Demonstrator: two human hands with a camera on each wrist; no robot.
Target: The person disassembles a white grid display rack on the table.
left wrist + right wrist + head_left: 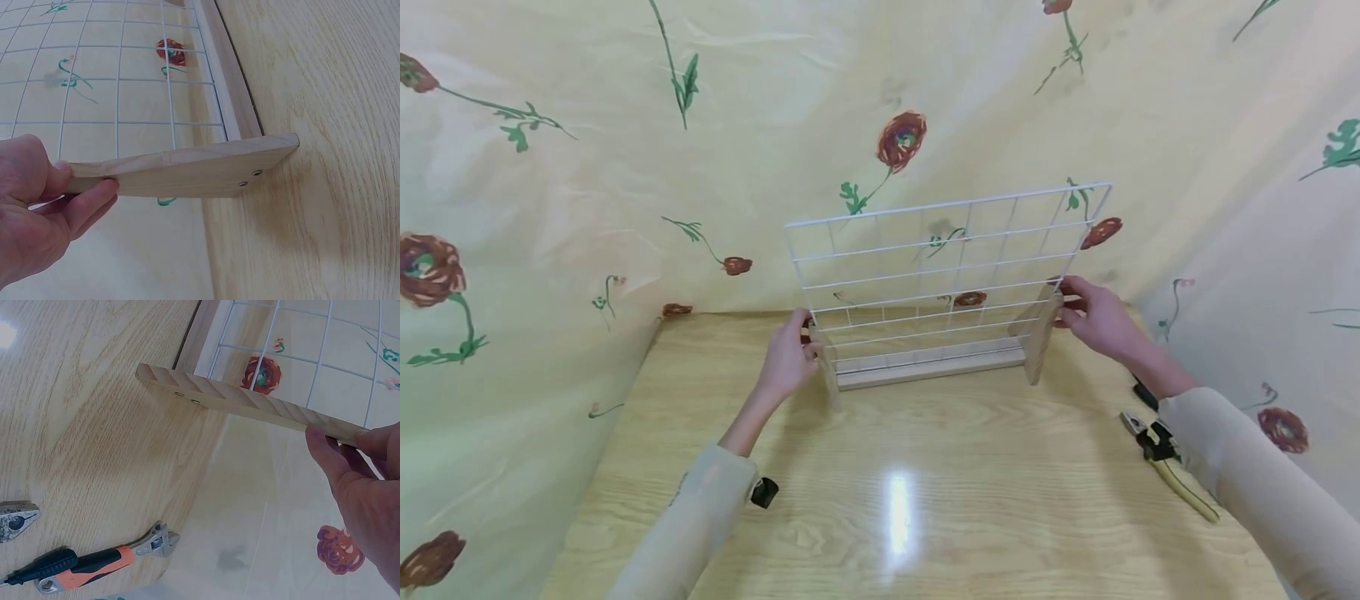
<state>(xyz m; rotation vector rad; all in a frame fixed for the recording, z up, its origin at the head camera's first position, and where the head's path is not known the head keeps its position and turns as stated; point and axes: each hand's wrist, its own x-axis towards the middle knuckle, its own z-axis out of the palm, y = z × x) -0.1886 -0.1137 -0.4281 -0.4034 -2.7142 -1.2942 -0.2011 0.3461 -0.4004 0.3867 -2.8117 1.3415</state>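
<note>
A rack of white wire grid (955,258) between two wooden side panels stands upright at the back of the table. A wooden bar (932,369) joins the panels along the bottom. My left hand (787,354) pinches the upper end of the left side panel (187,172), thumb and fingers on either side of it. Near its lower end, two screw heads (250,178) show on the outer face. On the other side, my right hand (1097,315) pinches the top of the right side panel (244,403), which also carries two screws low down.
Pliers (1161,454) with yellow handles lie on the table (970,500) at the right, close to my right sleeve. An adjustable wrench (112,559) and a black-handled tool (44,565) lie beyond them. Behind the rack hangs a flowered cloth (760,150).
</note>
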